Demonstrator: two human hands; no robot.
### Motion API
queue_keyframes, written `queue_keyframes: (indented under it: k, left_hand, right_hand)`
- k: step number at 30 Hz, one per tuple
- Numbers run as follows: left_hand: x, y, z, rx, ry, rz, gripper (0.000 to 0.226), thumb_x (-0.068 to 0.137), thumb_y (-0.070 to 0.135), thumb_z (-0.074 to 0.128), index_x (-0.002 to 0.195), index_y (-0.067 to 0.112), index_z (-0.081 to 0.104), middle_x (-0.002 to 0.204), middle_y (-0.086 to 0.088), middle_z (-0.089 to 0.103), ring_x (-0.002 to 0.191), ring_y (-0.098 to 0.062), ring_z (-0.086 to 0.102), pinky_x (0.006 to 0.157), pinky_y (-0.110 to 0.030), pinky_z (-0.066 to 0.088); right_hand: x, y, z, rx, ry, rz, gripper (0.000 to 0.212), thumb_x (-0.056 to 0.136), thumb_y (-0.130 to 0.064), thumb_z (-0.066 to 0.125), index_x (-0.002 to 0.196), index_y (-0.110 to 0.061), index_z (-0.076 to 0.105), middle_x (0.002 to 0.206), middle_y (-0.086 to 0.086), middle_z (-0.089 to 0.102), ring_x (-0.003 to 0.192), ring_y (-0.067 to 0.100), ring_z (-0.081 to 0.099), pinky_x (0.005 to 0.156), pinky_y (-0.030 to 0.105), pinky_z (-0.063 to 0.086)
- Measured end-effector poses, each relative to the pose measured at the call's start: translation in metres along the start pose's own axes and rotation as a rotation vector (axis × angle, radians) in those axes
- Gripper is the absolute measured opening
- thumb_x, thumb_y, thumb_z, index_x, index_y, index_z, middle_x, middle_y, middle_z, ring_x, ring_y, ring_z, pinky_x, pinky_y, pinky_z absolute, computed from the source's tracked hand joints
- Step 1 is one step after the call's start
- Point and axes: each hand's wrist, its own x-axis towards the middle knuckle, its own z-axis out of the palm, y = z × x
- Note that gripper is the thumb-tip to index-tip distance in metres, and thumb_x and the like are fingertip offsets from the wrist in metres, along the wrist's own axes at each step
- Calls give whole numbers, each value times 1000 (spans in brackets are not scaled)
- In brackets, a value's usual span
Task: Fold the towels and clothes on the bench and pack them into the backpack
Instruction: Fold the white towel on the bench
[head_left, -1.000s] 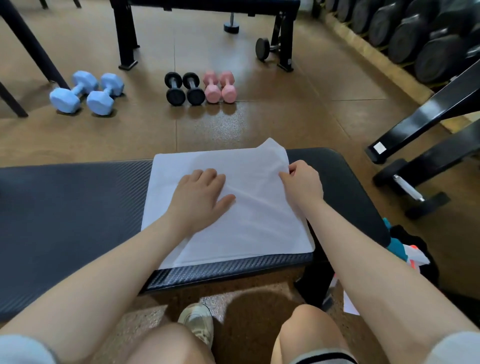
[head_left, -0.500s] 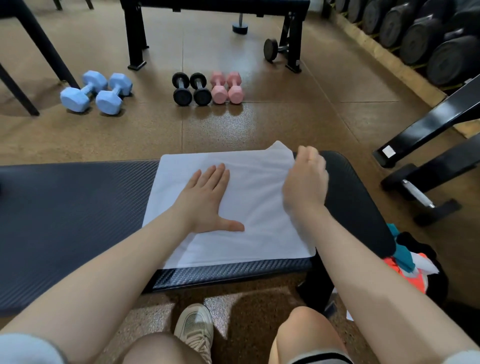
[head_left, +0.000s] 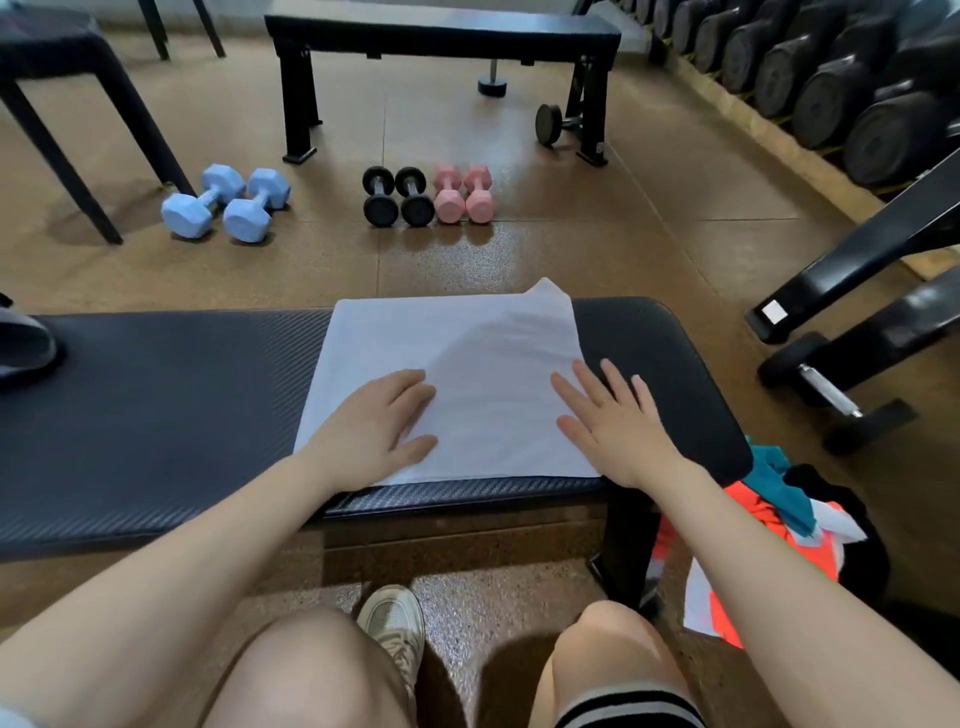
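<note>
White towel lies folded flat on the bench, near its right end. Left hand and right hand both press it with straight fingers, grasping nothing. Bench room is free at left; folding seems unfinished, and clothes wait at right.

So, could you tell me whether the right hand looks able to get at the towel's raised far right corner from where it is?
Probably yes. The right hand lies flat and holds nothing at the white towel's right edge, and the raised corner sits straight ahead on the bench with nothing between them.
</note>
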Motion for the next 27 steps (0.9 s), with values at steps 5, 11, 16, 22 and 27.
queue_keyframes:
  k: [5, 11, 16, 22, 27]
  left_hand:
    - [-26, 0, -13, 107, -23, 110, 61, 85, 68, 33, 105, 15, 57, 101, -8, 58, 84, -28, 59, 70, -34, 49]
    - [-42, 2, -18, 196, 60, 156, 45, 91, 52, 31, 92, 17, 60, 87, 0, 60, 70, -20, 61, 54, -25, 44]
    - [-46, -6, -21, 129, 16, 79, 32, 75, 14, 48, 104, 14, 59, 101, -7, 62, 85, -28, 63, 63, -31, 53]
    - [-51, -13, -25, 7, 95, -209, 39, 81, 3, 53, 117, 19, 53, 116, 5, 55, 110, -19, 50, 79, -30, 41]
    - [-55, -20, -29, -260, 214, -315, 27, 83, 5, 54, 105, 21, 54, 90, 0, 64, 78, -22, 59, 66, -30, 41]
  right_hand:
    - [-25, -13, -12, 146, 412, -275, 37, 91, -37, 42, 113, -17, 64, 127, 10, 56, 114, 31, 56, 90, 41, 49]
    - [-26, -28, -12, 92, 150, -481, 32, 89, -39, 57, 111, -16, 59, 119, -1, 53, 104, 21, 52, 83, 36, 46]
    - [-20, -24, -1, 6, 309, -544, 12, 76, -15, 66, 86, -11, 61, 89, 5, 62, 73, 26, 62, 54, 35, 51]
    - [-19, -11, -11, -6, 297, -344, 32, 83, -14, 61, 115, -16, 56, 119, -1, 56, 108, 23, 55, 79, 32, 45]
    - [-10, -4, -14, 371, 266, -115, 24, 88, -12, 56, 110, -19, 58, 106, -1, 61, 96, 22, 59, 76, 28, 44]
